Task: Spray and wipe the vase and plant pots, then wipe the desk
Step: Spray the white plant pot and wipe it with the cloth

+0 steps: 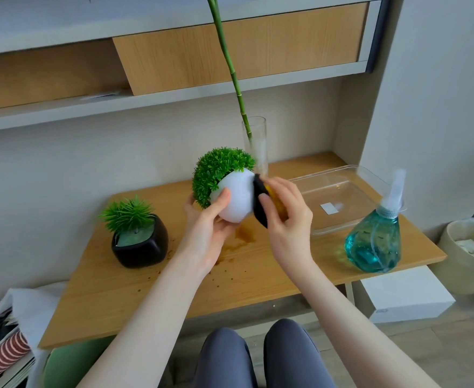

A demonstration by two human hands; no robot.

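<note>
Above the middle of the table (258,275), the left hand (208,233) grips the tilted white pot (237,200), lifted clear of the top, fingers curled beneath it. The right hand (289,219) presses a dark-and-yellow sponge (261,205) against the pot's side. Brown stains (244,233) lie under them. The black pot (140,245) sits near the left edge, the spray bottle (374,239) at the right edge. The glass vase (255,144) and clear tray (339,200) stand toward the far edge.

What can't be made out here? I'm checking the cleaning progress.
- White pot, head view: underside hidden by the left hand.
- Sponge: mostly covered by the right hand.
- Bamboo stalk: top cut off by the frame edge.
- Glass vase: base hidden behind the pot's plant.
</note>
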